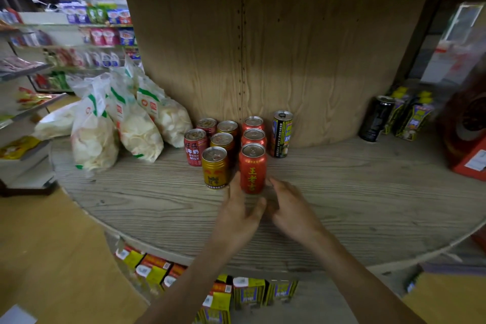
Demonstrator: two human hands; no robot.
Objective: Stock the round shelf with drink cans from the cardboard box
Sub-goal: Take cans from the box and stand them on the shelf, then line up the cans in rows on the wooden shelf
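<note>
Red can [253, 171] stands at 1 o'clock of left hand [240, 214], 11 o'clock of right hand [293, 212]. Both hands released, left touching it.

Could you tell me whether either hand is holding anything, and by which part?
Nothing looks gripped: the front red can stands on the round shelf, with the left hand and right hand open beside its lower sides.

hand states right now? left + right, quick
Left hand: open, straight fingers against the front red can.
Right hand: open, holding nothing, fingertips by that can's base.
</note>
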